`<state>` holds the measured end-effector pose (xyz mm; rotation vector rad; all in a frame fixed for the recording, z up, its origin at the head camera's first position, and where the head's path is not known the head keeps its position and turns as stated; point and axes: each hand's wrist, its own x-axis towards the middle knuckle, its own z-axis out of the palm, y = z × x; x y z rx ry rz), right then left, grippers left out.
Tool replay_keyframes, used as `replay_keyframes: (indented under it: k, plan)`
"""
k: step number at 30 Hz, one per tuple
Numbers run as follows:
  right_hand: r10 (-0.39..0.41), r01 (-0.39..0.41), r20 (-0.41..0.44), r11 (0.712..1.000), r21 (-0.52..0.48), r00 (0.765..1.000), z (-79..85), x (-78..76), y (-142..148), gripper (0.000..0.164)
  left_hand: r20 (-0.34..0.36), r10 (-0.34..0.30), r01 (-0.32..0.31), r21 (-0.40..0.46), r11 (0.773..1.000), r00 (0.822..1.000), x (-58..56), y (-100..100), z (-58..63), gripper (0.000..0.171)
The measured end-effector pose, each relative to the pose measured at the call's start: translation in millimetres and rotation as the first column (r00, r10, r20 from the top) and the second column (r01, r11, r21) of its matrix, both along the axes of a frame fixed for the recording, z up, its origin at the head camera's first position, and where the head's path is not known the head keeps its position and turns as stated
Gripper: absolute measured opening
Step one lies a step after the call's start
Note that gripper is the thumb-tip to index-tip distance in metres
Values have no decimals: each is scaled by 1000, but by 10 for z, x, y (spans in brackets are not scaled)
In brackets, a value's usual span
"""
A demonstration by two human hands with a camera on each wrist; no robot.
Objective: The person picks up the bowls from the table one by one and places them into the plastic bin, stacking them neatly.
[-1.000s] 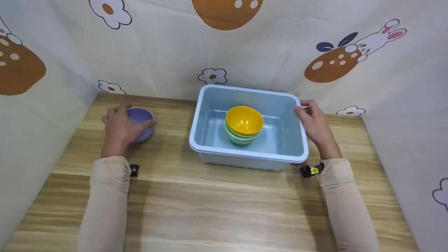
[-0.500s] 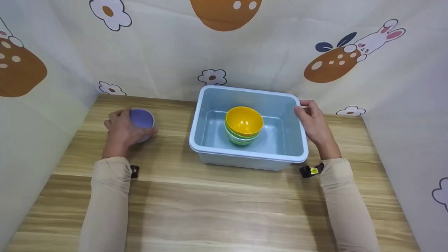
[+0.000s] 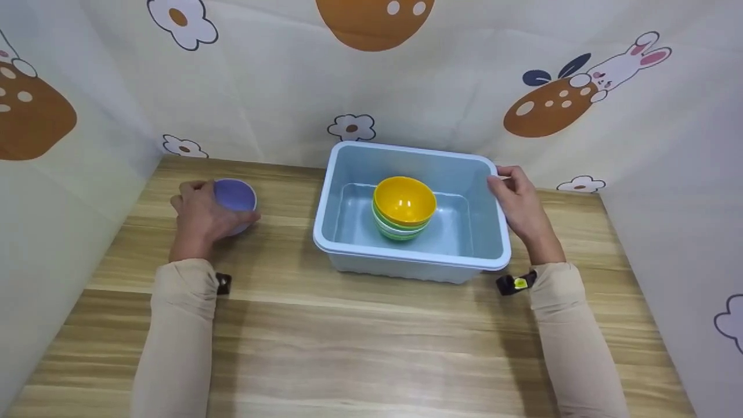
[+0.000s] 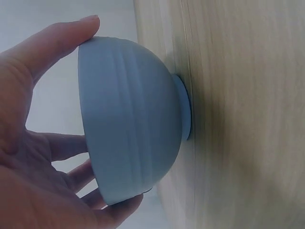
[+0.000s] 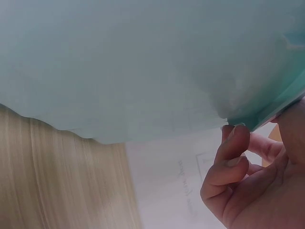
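My left hand grips a small bowl by its rim, at the left of the table. The bowl is purple inside, and in the left wrist view the bowl shows a ribbed bluish outside, with the thumb at one side of the rim and fingers at the other. Its foot is right at the wooden surface. My right hand holds the right rim of a light blue plastic bin, thumb inside and fingers outside. Within the bin sits a stack of bowls, yellow on top, green and white ones below.
The wood-grain table extends in front of the bin towards me. Behind it hangs a pale curtain printed with flowers, rabbits and brown shapes, close to the bin's back edge. Similar panels stand at both sides.
My left hand and the purple bowl have shifted and tilted slightly, showing more of the bowl's inside. The right hand, the bin and the stacked bowls stay in place.
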<state>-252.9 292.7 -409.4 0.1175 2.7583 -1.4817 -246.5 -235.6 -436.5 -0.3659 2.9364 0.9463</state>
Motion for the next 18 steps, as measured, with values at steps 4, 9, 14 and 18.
replay_keyframes:
  k: [4,9,14,18]
  plan:
    - [-2,2,-23,1000,-4,1000,-7,5,-5,56,-45,2,-2,-3,1000,999,18,2,17,108]
    - [-4,4,-8,1000,0,1000,-7,10,-9,58,-25,30,-30,-1,1000,999,20,-1,70,115]
    - [-3,3,-6,1000,0,1000,4,13,-19,58,19,53,-53,9,999,998,7,-14,140,118]
    - [2,-2,-8,1000,1,1000,4,12,-12,58,16,39,-39,16,999,999,0,-21,196,120]
